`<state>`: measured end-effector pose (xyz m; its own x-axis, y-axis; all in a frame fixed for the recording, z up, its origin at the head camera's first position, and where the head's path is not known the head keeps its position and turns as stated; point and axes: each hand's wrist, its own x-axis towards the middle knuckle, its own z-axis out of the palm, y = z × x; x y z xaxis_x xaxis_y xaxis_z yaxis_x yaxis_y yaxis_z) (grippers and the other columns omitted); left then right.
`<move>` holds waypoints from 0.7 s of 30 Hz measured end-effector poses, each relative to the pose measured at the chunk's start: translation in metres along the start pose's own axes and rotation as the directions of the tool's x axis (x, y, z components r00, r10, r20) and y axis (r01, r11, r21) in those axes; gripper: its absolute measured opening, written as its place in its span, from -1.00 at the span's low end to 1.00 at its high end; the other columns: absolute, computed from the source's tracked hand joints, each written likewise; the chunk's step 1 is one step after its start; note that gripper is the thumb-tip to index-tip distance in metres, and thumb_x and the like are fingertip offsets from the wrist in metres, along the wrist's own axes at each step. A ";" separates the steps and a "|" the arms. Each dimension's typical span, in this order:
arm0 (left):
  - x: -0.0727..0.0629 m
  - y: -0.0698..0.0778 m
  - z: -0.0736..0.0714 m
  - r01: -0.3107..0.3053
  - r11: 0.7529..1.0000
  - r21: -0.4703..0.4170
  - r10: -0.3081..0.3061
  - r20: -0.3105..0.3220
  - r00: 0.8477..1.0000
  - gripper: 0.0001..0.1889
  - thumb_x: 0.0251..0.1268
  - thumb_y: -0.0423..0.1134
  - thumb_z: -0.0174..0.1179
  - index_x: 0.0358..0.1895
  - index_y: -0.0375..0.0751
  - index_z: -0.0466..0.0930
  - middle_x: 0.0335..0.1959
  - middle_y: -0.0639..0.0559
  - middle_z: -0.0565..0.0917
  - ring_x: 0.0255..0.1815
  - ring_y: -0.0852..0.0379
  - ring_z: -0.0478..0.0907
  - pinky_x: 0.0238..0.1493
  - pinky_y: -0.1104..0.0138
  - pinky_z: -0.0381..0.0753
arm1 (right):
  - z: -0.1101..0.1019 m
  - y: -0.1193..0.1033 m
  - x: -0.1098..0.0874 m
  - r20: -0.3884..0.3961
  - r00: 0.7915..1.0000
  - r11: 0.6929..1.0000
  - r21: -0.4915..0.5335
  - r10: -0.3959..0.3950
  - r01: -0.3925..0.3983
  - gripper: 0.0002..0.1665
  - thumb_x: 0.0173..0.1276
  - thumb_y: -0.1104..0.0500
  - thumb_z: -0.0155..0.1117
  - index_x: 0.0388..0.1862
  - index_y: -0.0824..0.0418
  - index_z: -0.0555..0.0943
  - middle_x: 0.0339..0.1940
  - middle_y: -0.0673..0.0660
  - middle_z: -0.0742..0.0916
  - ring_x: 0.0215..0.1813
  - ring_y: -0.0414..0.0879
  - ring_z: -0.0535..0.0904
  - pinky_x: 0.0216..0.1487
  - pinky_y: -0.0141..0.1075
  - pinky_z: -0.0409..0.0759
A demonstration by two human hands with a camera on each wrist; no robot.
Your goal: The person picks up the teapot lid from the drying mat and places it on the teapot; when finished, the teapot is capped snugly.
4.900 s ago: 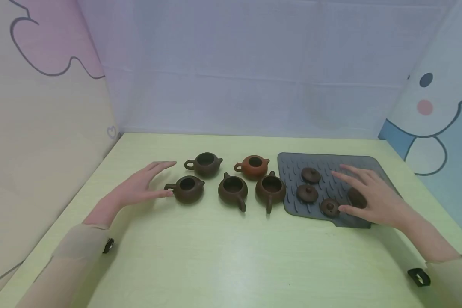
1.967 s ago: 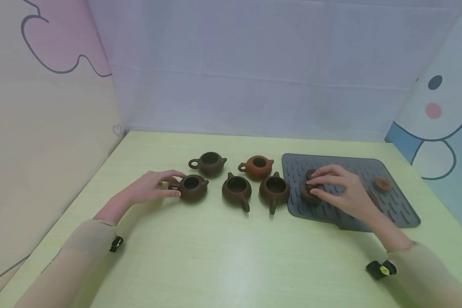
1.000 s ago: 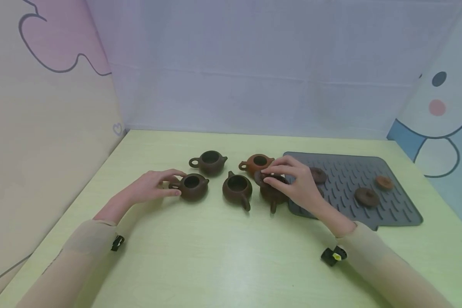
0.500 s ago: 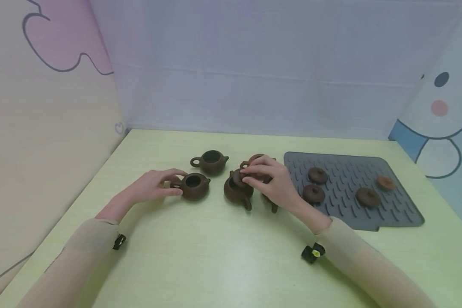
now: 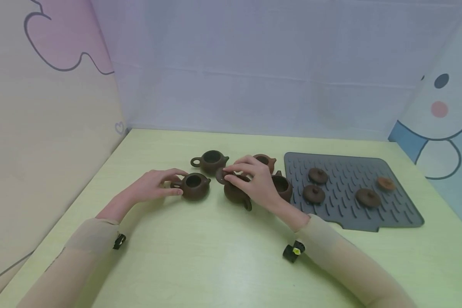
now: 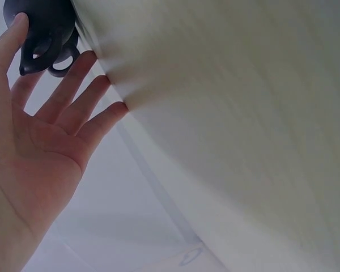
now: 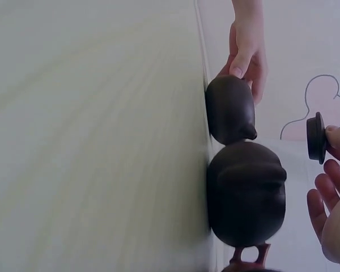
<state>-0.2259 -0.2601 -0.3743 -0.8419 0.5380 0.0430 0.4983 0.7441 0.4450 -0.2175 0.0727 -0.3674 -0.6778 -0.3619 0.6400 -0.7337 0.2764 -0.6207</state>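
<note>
My right hand (image 5: 259,183) pinches a small dark brown teapot lid (image 5: 220,176) by its knob. It hovers over a lidless brown teapot (image 5: 234,195), which it partly covers. In the right wrist view the lid (image 7: 314,138) is off the pots, with its flat underside toward the left. My left hand (image 5: 151,187) is at the handle side of another lidless teapot (image 5: 197,193), thumb against its body and index finger on the far side. The left wrist view shows the thumb on this teapot (image 6: 42,22), while the other fingertips touch the tabletop.
Behind stand a dark lidless teapot (image 5: 211,164) and a reddish one (image 5: 268,162). Another brown teapot (image 5: 286,192) is beside the grey ridged mat (image 5: 342,216). On the mat lie brown lids (image 5: 318,176) and a reddish lid (image 5: 386,184).
My right hand took a lid from the mat and carried it left past the right-hand pot. My left hand closed in on the left teapot, then stayed. Lids on the mat were rearranged.
</note>
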 end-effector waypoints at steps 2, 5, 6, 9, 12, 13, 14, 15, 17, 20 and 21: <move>0.000 0.000 0.000 0.002 1.000 0.002 -0.002 -0.002 1.000 -0.46 0.27 0.07 0.30 0.31 0.19 0.44 -0.03 0.09 0.77 0.00 0.05 0.69 0.05 0.00 0.57 | 0.007 -0.001 0.003 0.001 1.000 1.000 -0.005 0.010 -0.010 -0.79 0.23 0.18 0.47 -0.14 0.09 0.79 -0.21 0.05 0.71 -0.16 0.01 0.62 -0.17 -0.25 0.63; 0.000 0.000 0.000 0.003 1.000 0.003 -0.003 -0.002 1.000 -0.46 0.28 0.07 0.29 0.32 0.18 0.44 -0.03 0.08 0.77 0.01 0.04 0.69 0.06 -0.02 0.57 | 0.015 -0.002 0.007 0.007 1.000 1.000 -0.008 0.020 -0.020 -0.80 0.25 0.17 0.46 -0.13 0.10 0.79 -0.22 0.06 0.70 -0.20 0.00 0.60 -0.19 -0.22 0.62; 0.000 0.000 0.000 0.002 1.000 0.003 -0.002 -0.002 1.000 -0.46 0.28 0.07 0.29 0.32 0.17 0.44 -0.03 0.08 0.77 0.01 0.04 0.69 0.06 -0.02 0.57 | 0.018 -0.002 0.009 0.006 1.000 1.000 -0.010 0.019 -0.019 -0.80 0.25 0.16 0.46 -0.14 0.10 0.79 -0.22 0.07 0.70 -0.22 0.00 0.60 -0.21 -0.21 0.61; 0.001 0.000 -0.001 0.000 1.000 0.008 0.000 -0.002 1.000 -0.46 0.28 0.07 0.30 0.32 0.18 0.44 -0.03 0.09 0.77 0.00 0.06 0.69 0.06 0.00 0.57 | 0.026 -0.001 0.014 0.003 1.000 1.000 -0.010 0.021 -0.021 -0.81 0.24 0.16 0.46 -0.15 0.11 0.79 -0.23 0.05 0.71 -0.25 0.01 0.61 -0.28 -0.20 0.60; 0.002 0.000 -0.001 -0.006 1.000 0.012 0.006 -0.001 1.000 -0.45 0.28 0.07 0.30 0.32 0.17 0.44 -0.04 0.10 0.78 0.00 0.07 0.69 0.05 0.01 0.58 | 0.033 -0.002 0.018 0.003 0.999 0.999 -0.014 0.033 -0.033 -0.81 0.25 0.15 0.46 -0.15 0.10 0.79 -0.24 0.02 0.71 -0.25 -0.02 0.62 -0.31 -0.21 0.61; 0.002 0.001 -0.002 -0.005 1.000 0.012 0.004 0.001 1.000 -0.45 0.28 0.07 0.30 0.32 0.18 0.44 -0.04 0.11 0.77 0.00 0.07 0.69 0.05 0.02 0.58 | 0.036 -0.002 0.020 0.007 0.999 0.999 -0.015 0.043 -0.042 -0.81 0.25 0.15 0.46 -0.15 0.10 0.79 -0.23 0.02 0.72 -0.24 -0.05 0.62 -0.29 -0.21 0.63; 0.002 0.001 -0.002 -0.003 1.000 0.010 0.003 0.003 1.000 -0.45 0.28 0.08 0.30 0.32 0.19 0.43 -0.03 0.12 0.77 0.00 0.08 0.69 0.05 0.02 0.58 | 0.038 -0.002 0.021 0.011 0.998 0.998 -0.016 0.055 -0.055 -0.81 0.25 0.14 0.45 -0.14 0.09 0.79 -0.23 0.01 0.72 -0.22 -0.09 0.62 -0.27 -0.21 0.64; 0.002 0.001 -0.002 -0.004 1.000 0.008 0.004 0.004 1.000 -0.45 0.28 0.08 0.30 0.32 0.19 0.43 -0.03 0.12 0.77 0.00 0.08 0.69 0.05 0.03 0.58 | 0.040 -0.003 0.022 0.016 0.997 0.997 -0.017 0.069 -0.069 -0.80 0.26 0.13 0.45 -0.14 0.09 0.79 -0.22 0.01 0.72 -0.21 -0.11 0.61 -0.26 -0.20 0.64; 0.002 0.000 -0.002 0.001 1.000 0.003 -0.001 0.007 1.000 -0.45 0.27 0.09 0.30 0.32 0.20 0.43 -0.02 0.13 0.77 0.00 0.09 0.69 0.06 0.03 0.57 | 0.044 -0.004 0.024 0.027 0.995 0.995 -0.021 0.097 -0.097 -0.80 0.26 0.12 0.45 -0.13 0.07 0.79 -0.22 0.01 0.72 -0.20 -0.15 0.60 -0.22 -0.20 0.65; 0.001 0.000 -0.002 0.004 1.000 -0.007 -0.004 0.009 1.000 -0.45 0.27 0.09 0.30 0.32 0.21 0.43 -0.02 0.13 0.77 0.01 0.10 0.69 0.06 0.04 0.57 | 0.049 -0.007 0.027 0.038 0.990 0.990 -0.027 0.139 -0.138 -0.80 0.26 0.10 0.45 -0.13 0.05 0.79 -0.21 0.00 0.71 -0.21 -0.17 0.60 -0.18 -0.21 0.65; 0.001 -0.001 -0.002 0.004 1.000 -0.008 -0.004 0.010 1.000 -0.45 0.27 0.10 0.29 0.32 0.21 0.43 -0.02 0.13 0.77 0.01 0.10 0.69 0.05 0.04 0.57 | 0.051 -0.009 0.028 0.040 0.988 0.988 -0.029 0.152 -0.151 -0.79 0.26 0.09 0.45 -0.13 0.05 0.79 -0.22 0.00 0.71 -0.21 -0.18 0.60 -0.18 -0.24 0.65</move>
<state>-0.2278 -0.2609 -0.3729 -0.8416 0.5392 0.0323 0.4935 0.7431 0.4520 -0.2280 0.0145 -0.3670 -0.7790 -0.3512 0.5195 -0.6241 0.3535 -0.6968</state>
